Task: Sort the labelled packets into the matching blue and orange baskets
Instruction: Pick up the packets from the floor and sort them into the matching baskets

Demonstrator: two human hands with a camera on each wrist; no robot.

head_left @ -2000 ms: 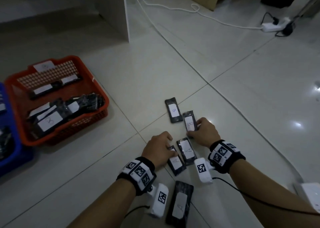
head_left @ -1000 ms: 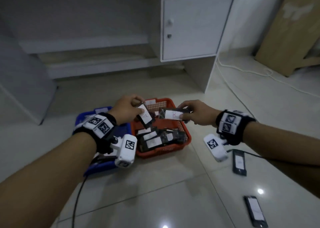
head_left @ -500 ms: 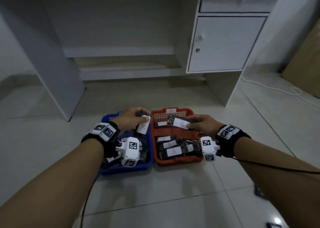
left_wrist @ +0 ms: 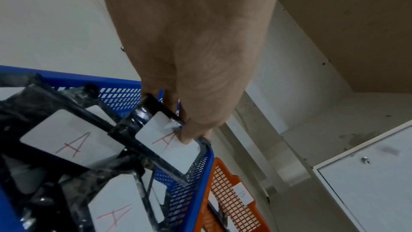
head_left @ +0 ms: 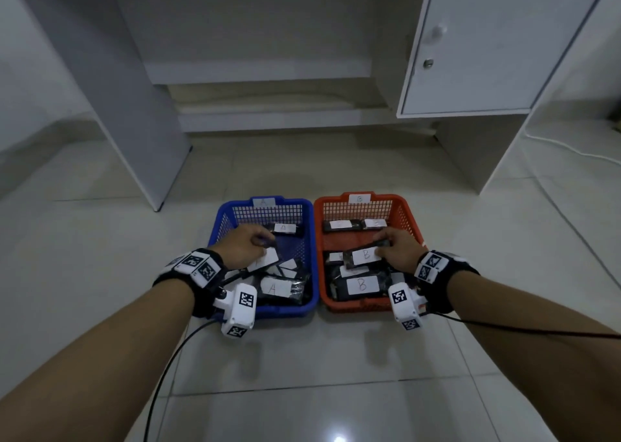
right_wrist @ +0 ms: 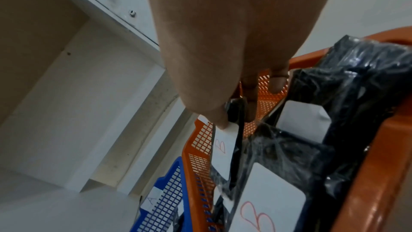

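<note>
1. Head view: left hand (head_left: 240, 245) now down inside the blue basket (head_left: 311, 246), pinching the A packet (head_left: 267, 258) low over the A pile; half a second ago held above the rim. Right hand (head_left: 398, 250) likewise dropped into the orange basket (head_left: 411, 220), clamped on the B packet (head_left: 364, 255). Baskets side by side on the tiled floor (head_left: 302, 374), below a white cabinet (head_left: 497, 45). Release looks imminent; both letters match their baskets.
2. Left wrist view: thumb and fingertips (left_wrist: 189, 135) closed on the A packet's (left_wrist: 169, 145) label corner, packet tilted, resting against others beneath.
3. Right wrist view: thumb pressing the B packet (right_wrist: 223, 149) edge-on, fingers behind; packet upright beside the mesh wall, not yet lying flat.
</note>
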